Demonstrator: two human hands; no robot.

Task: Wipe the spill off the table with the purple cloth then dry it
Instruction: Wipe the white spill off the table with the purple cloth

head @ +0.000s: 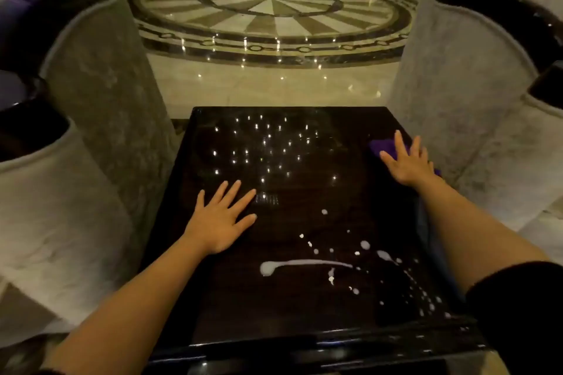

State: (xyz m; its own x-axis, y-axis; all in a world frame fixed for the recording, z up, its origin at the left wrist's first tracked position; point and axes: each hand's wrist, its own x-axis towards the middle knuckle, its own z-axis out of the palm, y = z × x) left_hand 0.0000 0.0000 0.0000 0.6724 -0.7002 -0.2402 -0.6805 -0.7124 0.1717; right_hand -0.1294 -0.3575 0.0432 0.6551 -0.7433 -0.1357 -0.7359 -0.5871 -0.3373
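The spread fingers [399, 143] of the right hand [406, 163] lie apart and flat on top of the crumpled purple cloth [384, 147], which sits at the far right edge of the dark glossy square table [304, 323]. The cloth is pressed under the palm, not pinched or gathered, and only a patch beyond the fingertips and a sliver by the wrist show. The left hand [220, 219] rests palm down with fingers fanned apart on bare tabletop at the middle left, holding nothing.

The white liquid spill [304, 265] lies well apart from the cloth, in the near right part of the table: a long streak running left to right, with scattered droplets trailing toward the near right corner. None of it looks wiped yet, so the job seems to be at its very start.

The risks, as I judge them:
- A flat palm drag may let the cloth slip out from under the hand on such a slick surface, leaving skin in the liquid.
- The right forearm passes over the droplets, and the dark sleeve [518, 298] hangs near them; lowering the arm could smear them.
- Droplets lie close to the near right edge; an outward stroke could push liquid onto the grey upholstered armchair [457, 94] or the polished marble floor [274, 85].
- Reflected lights on the gloss resemble droplets, so small spots could be missed.
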